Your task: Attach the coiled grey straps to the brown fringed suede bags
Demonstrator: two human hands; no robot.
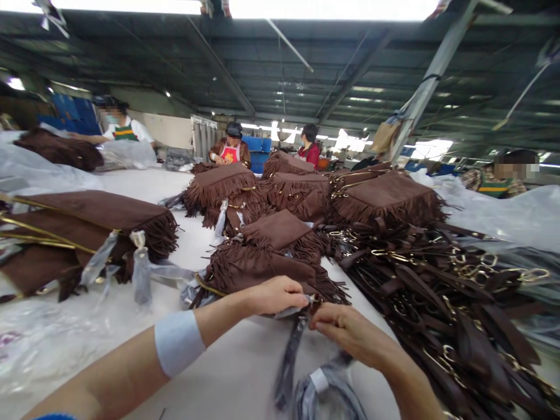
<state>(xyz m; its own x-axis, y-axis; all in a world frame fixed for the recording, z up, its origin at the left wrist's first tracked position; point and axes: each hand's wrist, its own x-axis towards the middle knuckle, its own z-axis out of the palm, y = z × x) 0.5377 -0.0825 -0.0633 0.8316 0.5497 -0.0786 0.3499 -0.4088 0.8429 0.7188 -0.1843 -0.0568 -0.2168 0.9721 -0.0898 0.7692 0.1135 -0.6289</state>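
A dark brown fringed bag (pixel 262 271) lies on the white table in front of me. My left hand (pixel 280 294) is closed at its near right edge, the fingertips pinched beside a small metal fitting (pixel 313 300). Opposite it, my right hand (pixel 343 328) pinches at the same fitting; its fingers partly hide what they grip. A strap wrapped in clear plastic (pixel 289 364) hangs down from between the hands. Its coiled part, bound with a white band (pixel 319 380), rests on the table below my right hand.
Brown straps with gold clips (pixel 437 291) are heaped at right. Several fringed bags (pixel 389 195) are piled behind, and more bags (pixel 96 213) with gold zips lie at left beside crumpled clear plastic (pixel 52 344). Several people work beyond, one in a red apron (pixel 230 154).
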